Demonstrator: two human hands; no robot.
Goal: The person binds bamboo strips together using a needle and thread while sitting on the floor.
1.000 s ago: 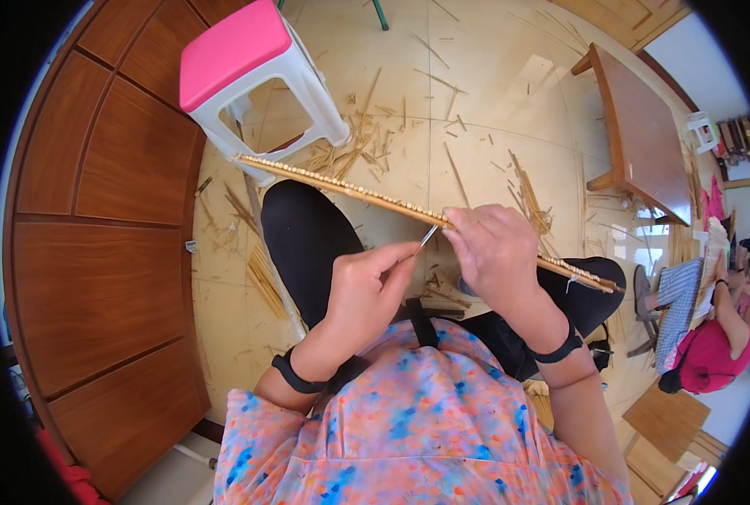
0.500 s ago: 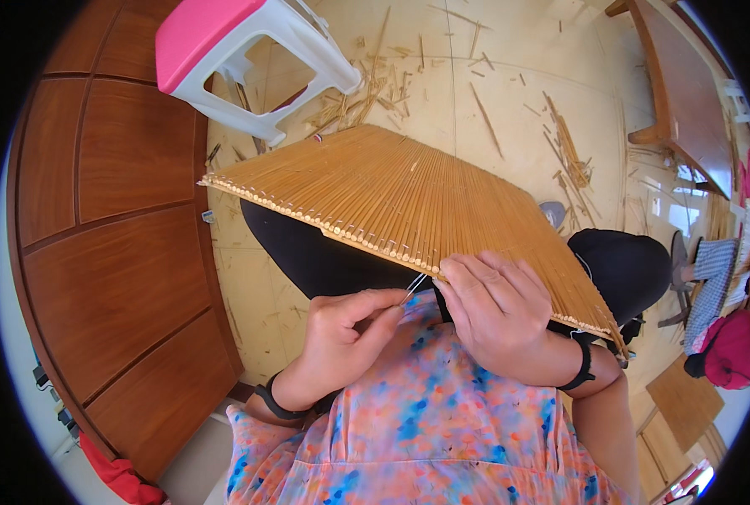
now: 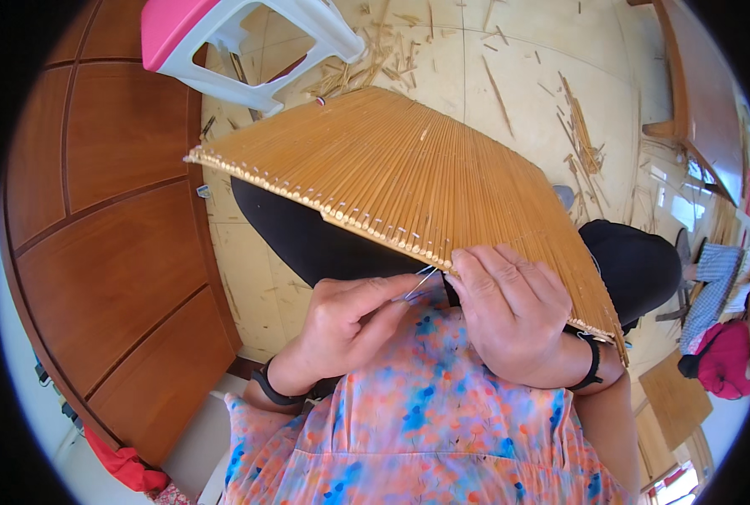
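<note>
Across our black-clad legs (image 3: 278,231), the golden-brown mat of slender sticks (image 3: 425,168) stretches its far edge over pale, scrap-strewn floor (image 3: 535,109). Our right hand (image 3: 514,307) clamps the mat's near edge; just beside, our left hand (image 3: 345,328) pinches a thin silvery strand (image 3: 421,283), perhaps wire.

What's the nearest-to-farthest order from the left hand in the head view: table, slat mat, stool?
1. Slat mat: just beyond the left hand.
2. Stool: upper left.
3. Table: upper right.
</note>
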